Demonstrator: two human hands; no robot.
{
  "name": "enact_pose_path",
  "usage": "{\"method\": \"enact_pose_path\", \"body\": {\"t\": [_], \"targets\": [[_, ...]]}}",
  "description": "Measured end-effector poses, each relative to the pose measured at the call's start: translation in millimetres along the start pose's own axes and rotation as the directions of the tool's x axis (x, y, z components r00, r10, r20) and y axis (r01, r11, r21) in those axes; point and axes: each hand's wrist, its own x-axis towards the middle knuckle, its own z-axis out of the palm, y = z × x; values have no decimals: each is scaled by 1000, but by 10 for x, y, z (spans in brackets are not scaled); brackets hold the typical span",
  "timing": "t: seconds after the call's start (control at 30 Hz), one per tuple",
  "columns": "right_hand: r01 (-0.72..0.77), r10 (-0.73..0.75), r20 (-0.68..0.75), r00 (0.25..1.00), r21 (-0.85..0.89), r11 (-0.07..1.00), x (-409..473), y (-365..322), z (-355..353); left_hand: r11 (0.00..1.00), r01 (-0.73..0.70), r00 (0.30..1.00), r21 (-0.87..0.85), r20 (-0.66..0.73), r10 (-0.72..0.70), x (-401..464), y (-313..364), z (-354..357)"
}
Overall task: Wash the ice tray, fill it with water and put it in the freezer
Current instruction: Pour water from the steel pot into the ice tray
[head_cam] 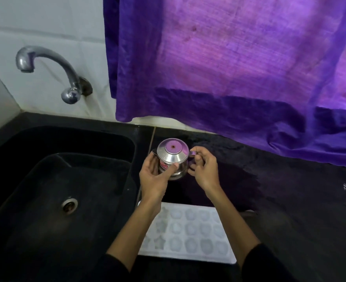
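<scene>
A white ice tray [190, 233] with several moulded cavities lies flat on the black counter near the front edge, between my forearms. Beyond it a small steel jug [173, 157] with a conical lid and a red label stands on the counter. My left hand [154, 176] cups the jug's left side, thumb pressed against the label. My right hand [203, 169] grips the jug's handle on the right. Whether the tray cavities hold water cannot be told.
A black sink [62, 196] with a metal drain [69, 205] fills the left side. A chrome tap [52, 68] juts from the white tiled wall above it, not running. A purple curtain [239, 68] hangs over the counter's [290, 200] back right.
</scene>
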Motion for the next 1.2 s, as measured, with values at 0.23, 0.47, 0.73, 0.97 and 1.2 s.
{"method": "enact_pose_path", "body": {"t": [0.23, 0.47, 0.73, 0.97, 1.2], "targets": [[-67, 69, -11, 998, 97, 993, 547, 206, 158, 999, 18, 1000, 50, 6, -18, 625, -60, 98], [-78, 78, -1, 997, 87, 993, 806, 353, 224, 998, 35, 999, 48, -6, -35, 917, -168, 138], [-63, 63, 8, 998, 75, 995, 893, 511, 270, 998, 51, 999, 32, -16, -51, 1020, -244, 136], [-33, 32, 33, 999, 50, 998, 937, 548, 248, 996, 70, 997, 55, -20, -69, 1072, -283, 105], [30, -25, 27, 999, -223, 974, 777, 515, -130, 960, 46, 999, 275, -17, -43, 944, -68, -105]]}}
